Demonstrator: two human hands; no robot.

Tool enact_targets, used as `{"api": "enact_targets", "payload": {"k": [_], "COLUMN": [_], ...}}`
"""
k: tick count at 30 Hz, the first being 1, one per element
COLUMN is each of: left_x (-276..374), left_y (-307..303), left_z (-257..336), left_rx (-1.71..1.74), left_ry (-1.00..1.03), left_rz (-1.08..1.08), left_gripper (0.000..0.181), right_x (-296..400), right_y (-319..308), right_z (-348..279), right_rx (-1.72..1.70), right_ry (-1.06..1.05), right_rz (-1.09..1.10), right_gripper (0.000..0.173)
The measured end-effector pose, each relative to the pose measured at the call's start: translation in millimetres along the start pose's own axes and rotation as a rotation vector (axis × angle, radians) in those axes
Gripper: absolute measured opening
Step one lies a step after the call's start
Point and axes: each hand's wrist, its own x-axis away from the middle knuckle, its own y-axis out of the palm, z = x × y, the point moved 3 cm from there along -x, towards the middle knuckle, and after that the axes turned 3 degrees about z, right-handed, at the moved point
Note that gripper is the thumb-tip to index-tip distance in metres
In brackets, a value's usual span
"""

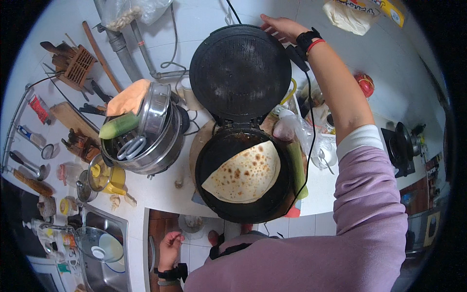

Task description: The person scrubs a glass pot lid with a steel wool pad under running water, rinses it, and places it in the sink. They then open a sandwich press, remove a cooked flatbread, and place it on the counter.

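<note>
A folded flatbread (242, 175) with browned spots lies in the black lower pan (215, 157) of an electric griddle, as a half-round. The griddle's lid (240, 73) stands raised on its hinge behind the pan. At the lid's upper right rim is my right hand (282, 29), its fingers spread and pointing left; whether they touch the rim cannot be told. My left hand (170, 244) hangs low, in front of the counter's edge, with its fingers loosely curled and nothing visible in them.
Left of the griddle stands a steel steamer pot (157, 153), with a cut green vegetable (120, 126) and scissors (132, 148) on top. A black cord (311, 120) crosses the griddle's right side. A sink (109, 219) lies at lower left. Plastic bags (297, 127) sit at right.
</note>
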Motion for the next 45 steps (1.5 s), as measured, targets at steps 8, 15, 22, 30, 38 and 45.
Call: {"api": "enact_targets", "payload": {"k": [8,15,22,30,38,45], "left_x": [14.8,2.2,-25.8,-47.6,-51.3,-50.4], "left_y": [-5.0,-3.3,1.0,9.6,2.5,-0.3], "left_z": [-13.8,-12.6,5.8,27.2,23.5,19.4], "left_rx": [0.009,-0.01,-0.102,-0.131,-0.122,-0.123], "left_ry": [-0.119,-0.087,-0.026,-0.07,-0.037,-0.061], "left_rz": [0.067,0.002,-0.121,-0.237,-0.319,-0.359], "left_gripper": [0.017,0.015,0.017,0.02,0.021,0.02], "right_x": [6.1,48.0,151.4,271.3,353.7,387.7], "right_y": [9.5,8.0,19.2,65.2,131.3,183.9], "right_z": [-20.1,-43.0,-65.2,-76.8,-64.9,-29.9], "right_rx": [0.082,0.05,0.195,0.544,0.684,0.673], "right_ry": [-0.002,-0.171,-0.455,-0.735,-0.573,-0.47], "right_rz": [-0.09,-0.258,-0.213,-0.006,-0.008,-0.013], "right_gripper": [0.091,0.076,0.068,0.085,0.096,0.095]}}
